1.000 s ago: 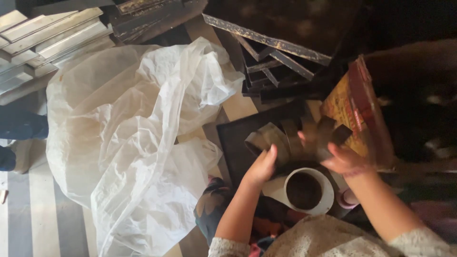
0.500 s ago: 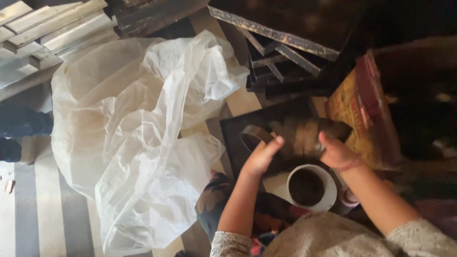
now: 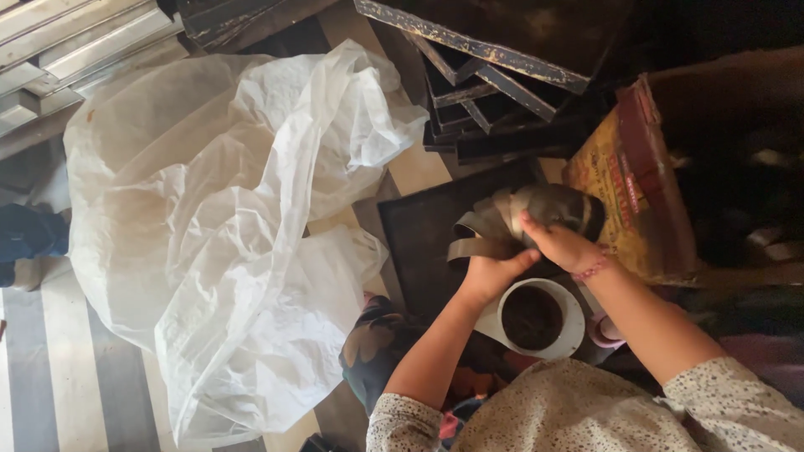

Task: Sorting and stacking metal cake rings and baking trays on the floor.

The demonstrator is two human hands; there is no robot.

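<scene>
Both my hands hold a nested stack of small grey metal moulds (image 3: 511, 219) above a dark flat tray (image 3: 419, 243). My left hand (image 3: 490, 274) grips the stack from below at its left end. My right hand (image 3: 563, 244), with a pink band at the wrist, presses on it from the right. Just under my hands stands a white cup (image 3: 536, 320) with dark contents.
A large crumpled sheet of clear white plastic (image 3: 226, 226) covers the floor at left. Dark stacked metal trays (image 3: 502, 92) lie at the top. A yellow and red tin box (image 3: 636, 192) stands at right. Pale metal strips (image 3: 67, 42) are at the top left.
The moulds were spread out on the dark tray; my hands have gathered them into one nested stack and lifted it slightly. The view has shifted a little.
</scene>
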